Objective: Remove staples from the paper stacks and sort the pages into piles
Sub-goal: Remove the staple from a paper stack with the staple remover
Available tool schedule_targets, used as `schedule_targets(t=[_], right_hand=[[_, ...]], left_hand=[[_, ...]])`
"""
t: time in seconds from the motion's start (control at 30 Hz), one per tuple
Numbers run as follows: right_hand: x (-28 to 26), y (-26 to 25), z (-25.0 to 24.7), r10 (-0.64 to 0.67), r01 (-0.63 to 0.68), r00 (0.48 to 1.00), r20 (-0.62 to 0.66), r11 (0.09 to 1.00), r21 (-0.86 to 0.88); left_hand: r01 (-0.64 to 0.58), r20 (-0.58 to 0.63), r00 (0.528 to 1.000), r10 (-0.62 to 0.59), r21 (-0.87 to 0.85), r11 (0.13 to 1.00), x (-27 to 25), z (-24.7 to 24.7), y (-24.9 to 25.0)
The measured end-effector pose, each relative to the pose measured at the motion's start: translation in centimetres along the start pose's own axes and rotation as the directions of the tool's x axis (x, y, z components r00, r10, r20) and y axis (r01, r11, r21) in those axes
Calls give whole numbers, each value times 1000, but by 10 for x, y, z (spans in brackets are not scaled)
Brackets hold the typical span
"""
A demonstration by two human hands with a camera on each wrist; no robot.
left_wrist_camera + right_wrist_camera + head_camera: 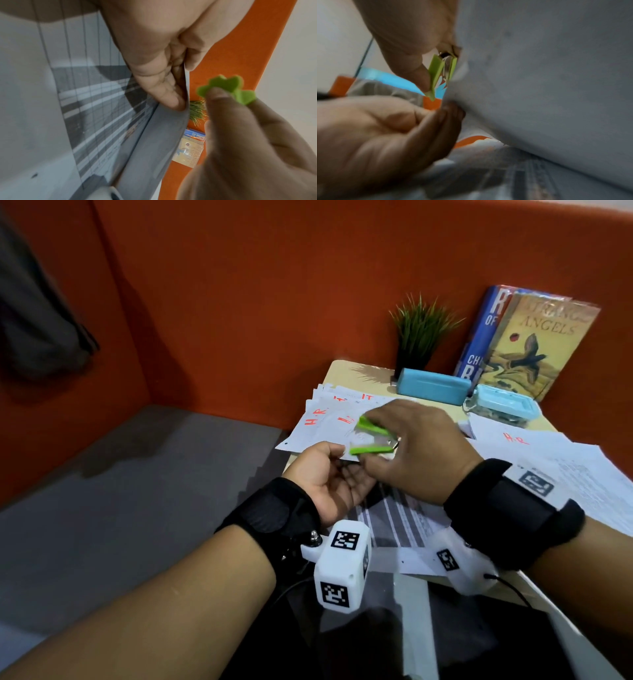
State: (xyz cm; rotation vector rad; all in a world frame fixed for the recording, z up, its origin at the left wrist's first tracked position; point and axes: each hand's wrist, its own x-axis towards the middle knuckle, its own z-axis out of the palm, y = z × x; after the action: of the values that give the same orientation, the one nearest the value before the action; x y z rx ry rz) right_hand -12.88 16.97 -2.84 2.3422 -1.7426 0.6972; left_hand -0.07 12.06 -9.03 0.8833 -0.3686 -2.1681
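Your left hand [329,477] pinches the paper stack [68,108] corner; at its 1 o'clock, your right hand [411,450] grips the green staple remover [371,436].

Orange partition walls [274,285] meeting in a corner. Grey floor [120,491] below. Light wooden desk [346,371] against the partition. Dark grey cloth [41,316] hanging at far left.

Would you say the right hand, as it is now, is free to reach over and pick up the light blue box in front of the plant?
Probably not yet: the right hand grips the green staple remover at the paper stack the left hand holds. The path to the blue box looks open.
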Motion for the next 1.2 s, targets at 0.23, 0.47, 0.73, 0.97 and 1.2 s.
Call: schedule_targets(t=[0.23, 0.47, 0.73, 0.97, 1.2], right_hand=[[13, 23, 8, 325, -358, 933, 158, 889, 287], [-3, 25, 17, 321, -402, 911, 259, 835, 377], [-4, 12, 13, 130, -151, 965, 229, 985, 77], [-5, 5, 19, 114, -94, 959, 261, 992, -89], [0, 3, 20, 140, -86, 947, 290, 978, -191]], left_hand=[[-131, -70, 986, 151, 227, 965, -3, 1, -1], [-159, -102, 978, 180, 188, 969, -4, 3, 10], [-162, -75, 981, 181, 209, 964, -1, 0, 0], [-174, -60, 981, 182, 115, 978, 1, -5, -2], [-197, -80, 975, 206, 99, 975, 1, -5, -8]])
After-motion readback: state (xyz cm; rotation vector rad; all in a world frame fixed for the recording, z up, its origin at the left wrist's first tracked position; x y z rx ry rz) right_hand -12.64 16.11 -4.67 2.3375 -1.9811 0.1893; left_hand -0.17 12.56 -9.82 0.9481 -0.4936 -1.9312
